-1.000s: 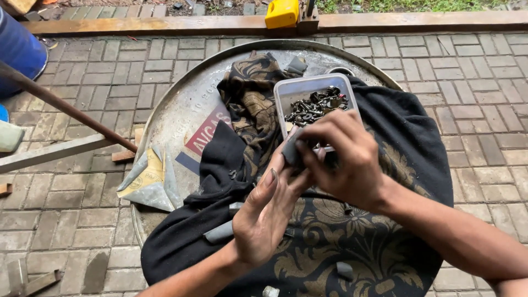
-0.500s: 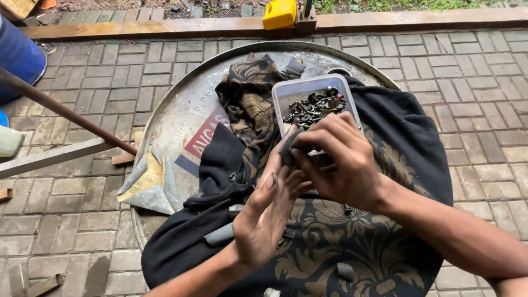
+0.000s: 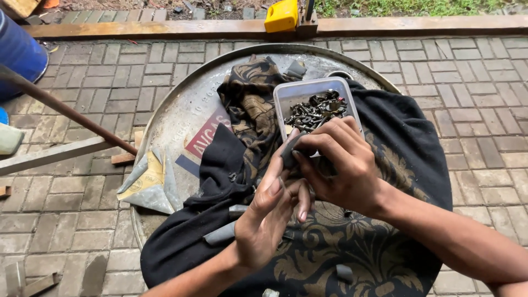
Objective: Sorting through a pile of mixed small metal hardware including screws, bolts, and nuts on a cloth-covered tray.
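Both my hands meet over a black cloth with a gold pattern (image 3: 352,258) spread on a round metal sheet (image 3: 181,115). My left hand (image 3: 269,214) and my right hand (image 3: 338,165) together pinch a small dark grey piece (image 3: 290,152), fingers of both on it. Just beyond them stands a clear plastic tub (image 3: 308,91) holding several dark screws and bolts (image 3: 316,110). Short grey metal pieces (image 3: 220,234) lie on the cloth near my left wrist, and another (image 3: 344,272) lies lower right.
The ground is grey brick paving (image 3: 82,209). A rusty bar (image 3: 66,110) and a grey metal strip (image 3: 49,155) slant in from the left. A blue drum (image 3: 19,52) stands far left, a yellow object (image 3: 281,15) on a wooden beam (image 3: 418,25) at the back. Folded metal scrap (image 3: 148,181) lies on the sheet's left edge.
My hands have stayed over the cloth; the fingers have shifted slightly around the small dark piece. Nothing else has moved.
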